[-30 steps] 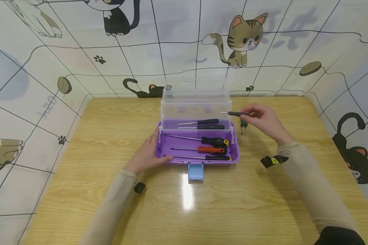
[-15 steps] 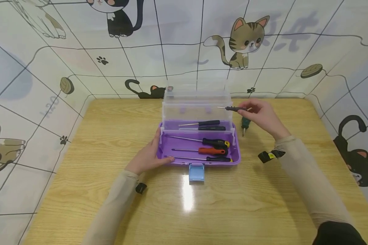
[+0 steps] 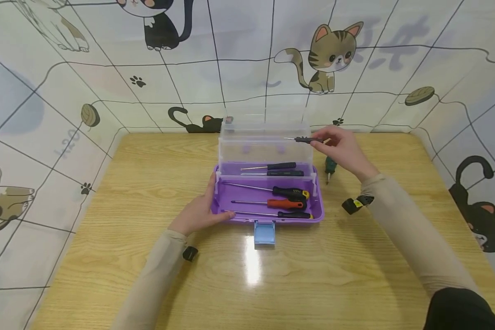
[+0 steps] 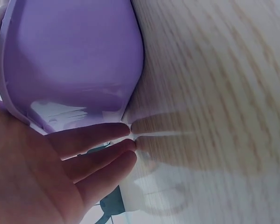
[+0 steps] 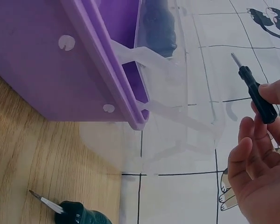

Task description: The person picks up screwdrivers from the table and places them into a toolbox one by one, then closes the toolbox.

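A purple toolbox with its clear lid raised stands on the table. My left hand rests against its left end, thumb over the front rim; in the left wrist view the fingers reach straight down beside the purple wall. My right hand pinches a small dark screwdriver above the box's back right, its shaft pointing left. Inside lie a red-handled screwdriver and several black-handled screwdrivers. Part of the held handle is hidden by my fingers.
On the table right of the box lies a green-handled screwdriver, partly behind my right hand. A blue latch hangs open at the box's front. A cat-patterned cloth wall rises behind the table and at both sides.
My right hand has carried the small screwdriver left and away from me, from beside the box to over its back right. The left hand has kept its place on the box.
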`<control>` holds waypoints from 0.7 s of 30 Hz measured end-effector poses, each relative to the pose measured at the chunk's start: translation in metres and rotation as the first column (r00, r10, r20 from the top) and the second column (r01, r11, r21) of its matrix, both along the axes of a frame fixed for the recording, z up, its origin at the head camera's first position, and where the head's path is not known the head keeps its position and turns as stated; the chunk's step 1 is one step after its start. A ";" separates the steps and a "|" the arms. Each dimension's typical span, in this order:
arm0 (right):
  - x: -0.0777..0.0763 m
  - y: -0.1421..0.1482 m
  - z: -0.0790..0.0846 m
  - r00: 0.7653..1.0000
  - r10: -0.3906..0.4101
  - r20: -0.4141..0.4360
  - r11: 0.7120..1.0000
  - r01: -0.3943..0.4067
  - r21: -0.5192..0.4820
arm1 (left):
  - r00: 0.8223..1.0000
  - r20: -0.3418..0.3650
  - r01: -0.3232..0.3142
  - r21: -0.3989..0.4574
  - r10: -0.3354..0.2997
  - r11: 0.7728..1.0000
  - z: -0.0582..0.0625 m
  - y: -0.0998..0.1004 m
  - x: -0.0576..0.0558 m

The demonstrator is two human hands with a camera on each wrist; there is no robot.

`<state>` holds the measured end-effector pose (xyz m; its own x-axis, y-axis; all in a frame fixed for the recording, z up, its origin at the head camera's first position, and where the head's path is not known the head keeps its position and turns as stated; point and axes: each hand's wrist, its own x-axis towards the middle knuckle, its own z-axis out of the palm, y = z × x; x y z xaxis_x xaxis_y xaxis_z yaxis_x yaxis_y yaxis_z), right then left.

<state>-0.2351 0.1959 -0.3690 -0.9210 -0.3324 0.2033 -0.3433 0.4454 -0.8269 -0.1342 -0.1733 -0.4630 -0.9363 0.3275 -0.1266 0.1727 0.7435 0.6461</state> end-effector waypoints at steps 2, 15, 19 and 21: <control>0.002 -0.004 0.004 1.000 0.000 0.003 1.000 0.000 0.007 | 1.000 0.005 -0.003 -0.001 0.003 1.000 0.000 0.000 0.000; -0.018 -0.017 0.000 0.999 0.035 -0.002 0.999 -0.035 -0.001 | 1.000 0.022 -0.016 0.035 0.016 0.999 -0.003 -0.002 0.002; -0.035 -0.013 -0.013 1.000 0.020 0.018 1.000 -0.020 -0.021 | 0.999 0.028 -0.025 0.036 0.024 0.999 -0.003 -0.001 0.002; -0.043 -0.011 -0.018 1.000 0.016 0.018 1.000 -0.015 -0.025 | 0.999 0.030 -0.028 0.035 0.027 0.999 -0.003 -0.001 0.001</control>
<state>-0.2785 0.1849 -0.3869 -0.9193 -0.3418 0.1949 -0.3348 0.4193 -0.8439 -0.1329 -0.1740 -0.4661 -0.9411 0.3063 -0.1436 0.1326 0.7245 0.6764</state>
